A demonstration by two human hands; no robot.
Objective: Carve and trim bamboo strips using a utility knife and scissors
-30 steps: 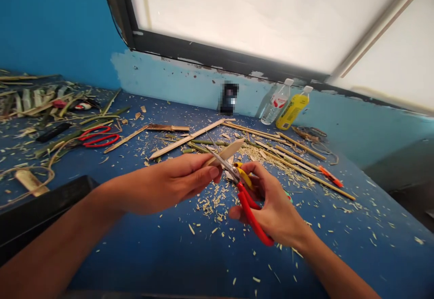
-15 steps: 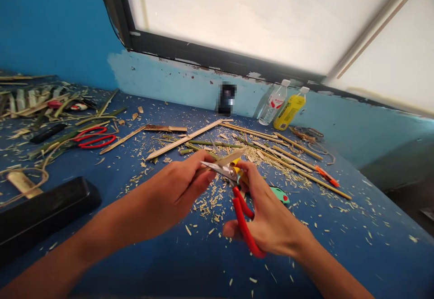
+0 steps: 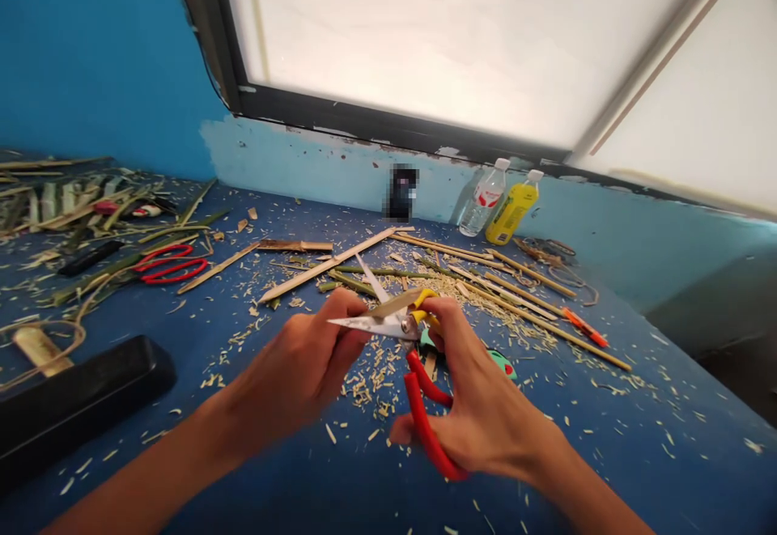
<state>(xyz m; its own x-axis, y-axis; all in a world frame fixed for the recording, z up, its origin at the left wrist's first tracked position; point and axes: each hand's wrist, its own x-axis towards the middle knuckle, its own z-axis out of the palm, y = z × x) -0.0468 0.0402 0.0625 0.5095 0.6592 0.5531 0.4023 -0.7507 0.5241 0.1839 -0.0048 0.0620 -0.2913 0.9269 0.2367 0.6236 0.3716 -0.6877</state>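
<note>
My left hand (image 3: 309, 349) pinches a short flat strip of bamboo (image 3: 393, 305) between thumb and fingers. My right hand (image 3: 486, 405) is around red-handled scissors (image 3: 428, 430), its thumb sticking out to the left of the handle. The scissor blades stand apart, one pointing left past my left fingertips and the other slanting up and away. Between them lies the bamboo strip, close to the pivot. A yellow part (image 3: 425, 299) shows at my right fingertips. Partly behind the right hand is a green object with a red spot (image 3: 503, 363).
Shavings and bamboo sticks (image 3: 328, 266) cover the blue table. Another red-handled pair of scissors (image 3: 173, 264), a black box-like object (image 3: 91, 401) and string are at left. Two bottles (image 3: 513, 210) stand by the wall. An orange cutter-like tool (image 3: 584, 326) lies at right.
The scissor blades have spread wider. Both hands have shifted slightly left and down in view, the bamboo strip with them. The whole scene sits a little lower, as the camera tilted.
</note>
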